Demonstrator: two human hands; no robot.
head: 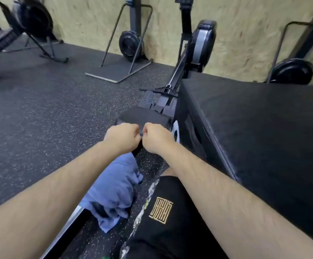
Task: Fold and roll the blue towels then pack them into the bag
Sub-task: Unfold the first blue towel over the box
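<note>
- blue towel (114, 187): bunched, not rolled, draped over rail (67, 227) under L forearm, just below the hands.
- L hand (122, 137): fingers curled tight, pinching small dark bit (141, 133); can't tell what it is.
- black object (144, 117): just beyond hands; bag or not, can't tell.
- R hand (157, 139): fingers curled, pinching same bit, approx touching L hand.
- black box (254, 128): far R.

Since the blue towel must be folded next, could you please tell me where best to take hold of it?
Probably pinch the blue towel at its loose near corner, coming from above; the rest lies bunched over the rail.
</note>
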